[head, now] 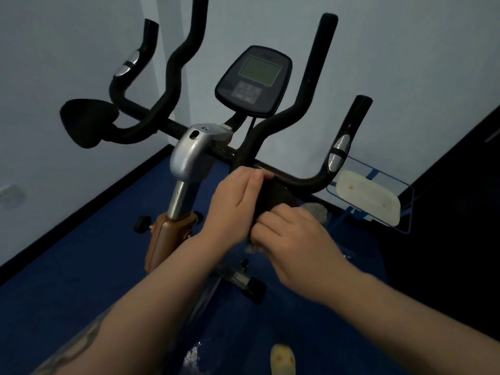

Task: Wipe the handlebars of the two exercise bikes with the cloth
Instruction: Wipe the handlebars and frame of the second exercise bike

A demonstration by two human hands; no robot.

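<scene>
**Inspector:** Nearest the lens, your two bare forearms reach forward over the blue floor (67,293); the left forearm carries a dark tattoo. State your left hand.

**Operator:** My left hand (235,204) lies against the black elbow pad (273,196) on the right half of the handlebars (297,180), fingers fairly straight, thumb at the pad's top edge.

**Inspector:** Noted: it presses rather than clasps. Your right hand (292,239) sits just below it, fingers curled round the pad's lower edge with the grey cloth (315,211) bunched beneath them. A tuft of cloth shows above your knuckles, another scrap below your fingertips.

**Operator:** And the bike?

**Inspector:** The crossbar runs from upper left to lower right. A matching pad (86,123) sits at its left end. Silver pulse sensors (338,152) mark the outer grips. The console (254,79) stands above the silver stem clamp (192,152), screen blank. Beyond the right grip, a pale plastic tray (370,196) rests on a blue wire frame (405,185). I cannot tell whether a second bike is present.
</scene>
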